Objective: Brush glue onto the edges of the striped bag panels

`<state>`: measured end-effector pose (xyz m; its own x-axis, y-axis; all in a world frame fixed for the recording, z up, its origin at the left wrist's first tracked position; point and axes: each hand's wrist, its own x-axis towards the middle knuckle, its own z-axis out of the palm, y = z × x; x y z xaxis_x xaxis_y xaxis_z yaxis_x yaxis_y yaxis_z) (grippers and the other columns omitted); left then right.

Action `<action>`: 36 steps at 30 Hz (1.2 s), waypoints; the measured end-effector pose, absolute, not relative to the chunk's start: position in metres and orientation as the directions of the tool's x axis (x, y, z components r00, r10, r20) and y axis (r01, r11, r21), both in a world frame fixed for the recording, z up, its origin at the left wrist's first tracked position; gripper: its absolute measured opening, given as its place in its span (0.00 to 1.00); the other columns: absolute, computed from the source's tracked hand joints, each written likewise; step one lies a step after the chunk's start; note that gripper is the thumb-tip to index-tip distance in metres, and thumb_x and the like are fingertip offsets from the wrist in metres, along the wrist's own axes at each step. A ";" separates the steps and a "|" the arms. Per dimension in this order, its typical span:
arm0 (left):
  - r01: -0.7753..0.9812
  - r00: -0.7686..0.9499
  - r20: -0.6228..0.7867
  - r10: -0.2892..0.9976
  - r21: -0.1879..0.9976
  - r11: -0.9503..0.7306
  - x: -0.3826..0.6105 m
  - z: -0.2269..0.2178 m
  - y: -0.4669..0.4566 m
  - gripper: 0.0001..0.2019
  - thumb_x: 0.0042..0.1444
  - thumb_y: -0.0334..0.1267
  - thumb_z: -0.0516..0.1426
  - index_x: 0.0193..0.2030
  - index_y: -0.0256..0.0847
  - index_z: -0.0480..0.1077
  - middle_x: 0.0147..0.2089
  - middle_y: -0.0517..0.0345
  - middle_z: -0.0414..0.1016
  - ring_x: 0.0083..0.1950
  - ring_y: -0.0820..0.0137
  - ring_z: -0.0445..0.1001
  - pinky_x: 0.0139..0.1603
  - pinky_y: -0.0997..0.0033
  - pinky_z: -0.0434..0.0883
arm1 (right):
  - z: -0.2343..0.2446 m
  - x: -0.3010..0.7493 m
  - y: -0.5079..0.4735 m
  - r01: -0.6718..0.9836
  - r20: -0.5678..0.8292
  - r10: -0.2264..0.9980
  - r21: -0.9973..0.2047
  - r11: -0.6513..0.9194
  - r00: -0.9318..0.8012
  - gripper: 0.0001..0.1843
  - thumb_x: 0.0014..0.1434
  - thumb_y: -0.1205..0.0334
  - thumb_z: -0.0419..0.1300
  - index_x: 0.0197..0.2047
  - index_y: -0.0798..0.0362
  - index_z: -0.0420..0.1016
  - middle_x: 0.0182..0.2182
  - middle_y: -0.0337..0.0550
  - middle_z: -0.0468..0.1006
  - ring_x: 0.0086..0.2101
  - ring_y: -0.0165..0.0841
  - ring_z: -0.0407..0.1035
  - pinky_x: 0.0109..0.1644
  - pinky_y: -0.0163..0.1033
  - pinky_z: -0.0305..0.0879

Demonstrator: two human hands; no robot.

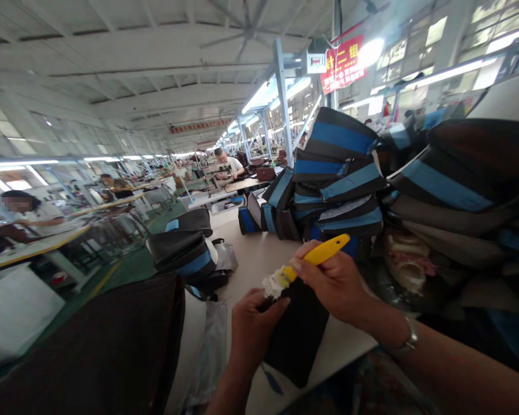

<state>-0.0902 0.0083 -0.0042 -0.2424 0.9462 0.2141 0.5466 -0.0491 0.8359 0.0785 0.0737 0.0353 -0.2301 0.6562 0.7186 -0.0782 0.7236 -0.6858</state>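
Observation:
My right hand (333,282) is closed round the yellow handle of a brush (318,253). Its pale, clumped bristles point down to the left, over the upper edge of a black piece of material (300,328). My left hand (255,323) grips that black piece near the same edge, thumb on top. The bristles are close to the left fingertips; whether they touch the material I cannot tell. Beneath lies the light-coloured table (259,248), on which the black piece rests at least in part.
Black and blue bag pieces (341,173) are piled high on the right. More dark pieces (185,248) sit at left, with a large dark bag part (95,351) in the left foreground. A jar-like container (409,268) crusted with pale residue stands right. Other people (231,164) work at tables beyond.

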 end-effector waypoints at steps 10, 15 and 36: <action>0.561 -0.263 0.226 0.938 0.827 -0.042 -0.092 -0.010 0.007 0.12 0.51 0.47 0.63 0.26 0.41 0.77 0.31 0.60 0.76 0.34 0.69 0.73 0.35 0.73 0.67 | 0.039 0.079 0.083 0.007 0.851 0.299 -0.328 0.945 -0.431 0.04 0.65 0.67 0.55 0.38 0.52 0.69 0.30 0.42 0.74 0.32 0.34 0.69 0.41 0.41 0.66; 0.538 -0.264 0.211 0.941 0.842 -0.038 -0.092 -0.011 0.006 0.11 0.51 0.47 0.63 0.28 0.42 0.78 0.34 0.60 0.77 0.36 0.69 0.75 0.37 0.73 0.68 | 0.038 0.080 0.079 0.030 0.881 0.302 -0.313 0.949 -0.365 0.03 0.65 0.68 0.55 0.41 0.52 0.69 0.33 0.44 0.76 0.35 0.35 0.70 0.44 0.44 0.67; 0.428 -0.514 0.106 0.851 0.892 0.147 -0.114 -0.103 -0.034 0.29 0.42 0.54 0.62 0.50 0.41 0.73 0.42 0.52 0.81 0.46 0.53 0.79 0.49 0.57 0.75 | -0.076 0.210 -0.016 0.205 0.450 0.878 -0.886 0.416 0.164 0.08 0.56 0.53 0.65 0.36 0.46 0.81 0.33 0.44 0.81 0.32 0.43 0.78 0.29 0.35 0.77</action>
<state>-0.1139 -0.0343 -0.1031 -0.5144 0.8509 0.1063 0.4281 0.1475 0.8916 0.2096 -0.0163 -0.0761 0.1644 0.8775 0.4505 0.2046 0.4164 -0.8858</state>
